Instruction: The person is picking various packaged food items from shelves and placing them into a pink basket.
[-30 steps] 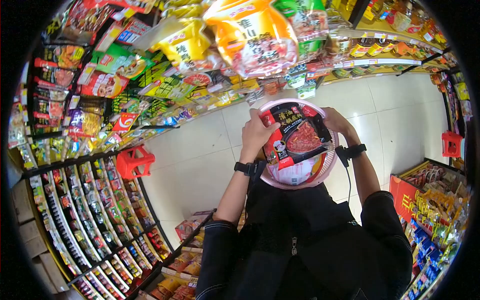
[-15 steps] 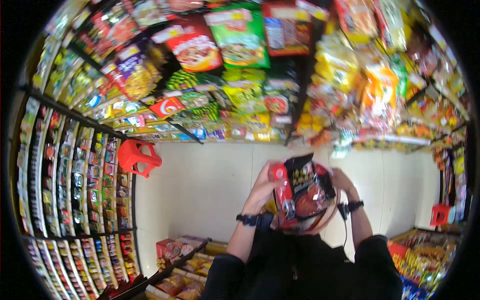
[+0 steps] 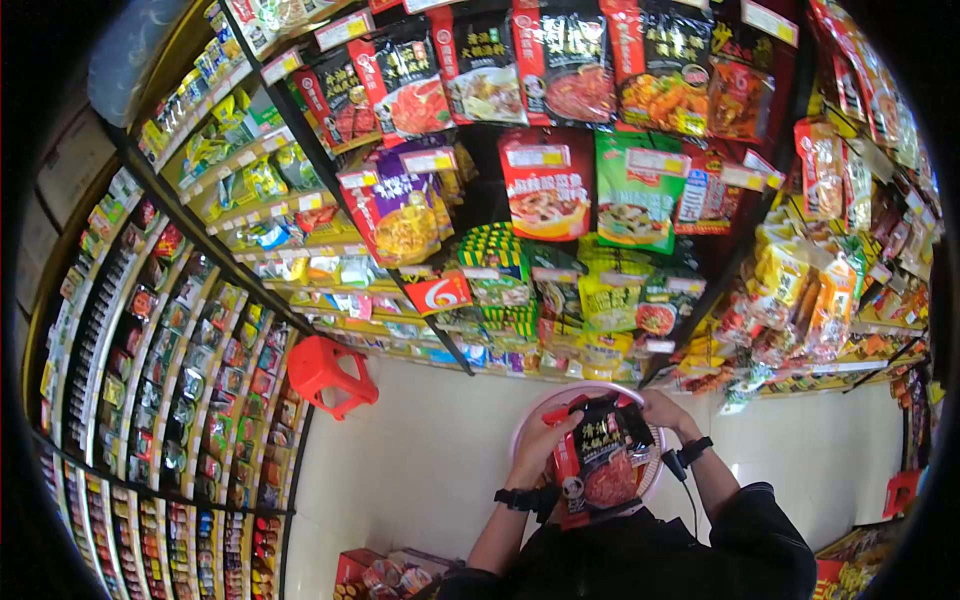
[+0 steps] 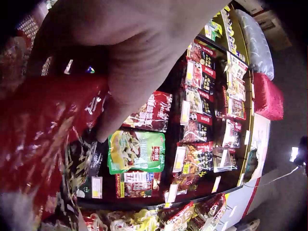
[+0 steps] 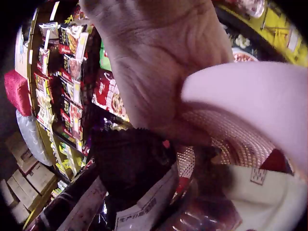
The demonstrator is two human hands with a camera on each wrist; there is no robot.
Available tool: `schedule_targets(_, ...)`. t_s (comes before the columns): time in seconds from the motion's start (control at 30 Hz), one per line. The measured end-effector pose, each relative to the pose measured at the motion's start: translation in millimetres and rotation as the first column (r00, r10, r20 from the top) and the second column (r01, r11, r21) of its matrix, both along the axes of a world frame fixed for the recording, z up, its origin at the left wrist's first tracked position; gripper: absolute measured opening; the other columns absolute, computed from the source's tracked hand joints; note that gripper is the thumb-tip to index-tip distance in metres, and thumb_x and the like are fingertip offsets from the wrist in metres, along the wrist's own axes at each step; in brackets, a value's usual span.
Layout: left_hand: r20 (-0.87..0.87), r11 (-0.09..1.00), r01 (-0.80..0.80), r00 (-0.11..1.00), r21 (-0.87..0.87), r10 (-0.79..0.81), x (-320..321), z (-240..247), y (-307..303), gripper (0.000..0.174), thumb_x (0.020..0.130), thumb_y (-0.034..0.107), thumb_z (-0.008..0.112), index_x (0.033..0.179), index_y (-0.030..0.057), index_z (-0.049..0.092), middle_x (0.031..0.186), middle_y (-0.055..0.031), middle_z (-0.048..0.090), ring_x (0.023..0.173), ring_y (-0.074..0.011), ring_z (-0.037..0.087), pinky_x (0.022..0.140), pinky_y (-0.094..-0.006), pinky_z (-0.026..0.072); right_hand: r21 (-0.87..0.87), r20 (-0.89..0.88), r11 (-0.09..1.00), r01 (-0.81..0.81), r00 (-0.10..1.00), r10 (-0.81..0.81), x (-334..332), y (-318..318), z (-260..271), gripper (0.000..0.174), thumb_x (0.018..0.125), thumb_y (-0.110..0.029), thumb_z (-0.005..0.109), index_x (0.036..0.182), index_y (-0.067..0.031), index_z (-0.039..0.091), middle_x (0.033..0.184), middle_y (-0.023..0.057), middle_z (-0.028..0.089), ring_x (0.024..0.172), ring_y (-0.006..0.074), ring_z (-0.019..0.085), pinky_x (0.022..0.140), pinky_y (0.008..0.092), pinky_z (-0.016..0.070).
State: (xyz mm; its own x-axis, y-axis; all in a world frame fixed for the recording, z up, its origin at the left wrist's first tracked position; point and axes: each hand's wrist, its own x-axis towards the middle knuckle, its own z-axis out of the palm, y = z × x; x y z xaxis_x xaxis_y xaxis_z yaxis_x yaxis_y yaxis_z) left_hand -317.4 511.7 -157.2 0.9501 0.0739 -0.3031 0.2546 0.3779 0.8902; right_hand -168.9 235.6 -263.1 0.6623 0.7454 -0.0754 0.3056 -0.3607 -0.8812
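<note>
A red-and-black packet [image 3: 608,462] lies tilted over the pink basket [image 3: 562,390] in the head view. The left hand [image 3: 543,447] pinches its left edge, thumb on the front. Beyond the left hand [image 4: 139,43], the left wrist view has the packet's red side [image 4: 43,139] close up. The right hand [image 3: 668,412] holds the basket at its right side; in the right wrist view this hand [image 5: 159,62] is curled at the pink rim [image 5: 250,91], its fingertips partly hidden. Beneath it are a dark packet [image 5: 130,163] and a pale package [image 5: 264,197] in the basket.
Racks of hanging packets, including red-and-black ones [image 3: 565,75], a red pouch [image 3: 546,190] and a green pouch [image 3: 638,200], stand in front. A red stool [image 3: 330,375] is on the tiled floor [image 3: 420,450]; shelves [image 3: 170,360] line the left.
The head view has swung left and up towards the rack, so the basket and hands appear lower in it. The left hand still holds the packet and the right hand the basket.
</note>
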Motion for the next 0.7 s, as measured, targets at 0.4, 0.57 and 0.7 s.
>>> schedule_targets(0.4, -0.067, 0.911, -0.365, 0.931, -0.194, 0.359, 58.4, 98.8, 174.6, 0.025, 0.094, 0.008, 0.068, 0.118, 0.0033, 0.064, 0.106, -0.0078, 0.071, 0.098, -0.0187, 0.069, 0.084, -0.0322, 0.0567, -0.137, 0.087, 0.987, -0.084, 0.992, 0.096, 106.8, 225.9, -11.1, 0.060, 0.079, -0.004, 0.058, 0.139, -0.0077, 0.056, 0.105, 0.0276, 0.070, 0.099, 0.0423, 0.068, 0.086, 0.0451, 0.0536)
schedule_targets(0.57, 0.208, 0.943, -0.321, 0.932, 0.084, 0.298, 110.8, 213.7, 216.3, 0.021, 0.090, 0.003, 0.072, 0.109, 0.0028, 0.063, 0.101, -0.0042, 0.069, 0.093, -0.0132, 0.066, 0.087, -0.0294, 0.0532, -0.149, 0.076, 0.989, 0.003, 0.997, 0.009, 136.3, 228.3, -9.6, 0.052, 0.076, -0.004, 0.059, 0.128, -0.0075, 0.063, 0.102, 0.0256, 0.071, 0.095, 0.0412, 0.070, 0.084, 0.0453, 0.0541)
schedule_targets(0.7, 0.349, 0.981, -0.181, 0.926, 0.065, 0.147, 174.8, 295.1, 232.7, 0.023, 0.088, 0.003, 0.076, 0.108, 0.0011, 0.063, 0.105, -0.0056, 0.069, 0.097, -0.0136, 0.066, 0.087, -0.0295, 0.0532, -0.170, 0.066, 0.969, 0.177, 0.984, -0.169, 134.2, 215.3, 6.6, 0.041, 0.074, -0.008, 0.063, 0.114, -0.0051, 0.069, 0.097, 0.0238, 0.072, 0.090, 0.0395, 0.070, 0.081, 0.0433, 0.0545)
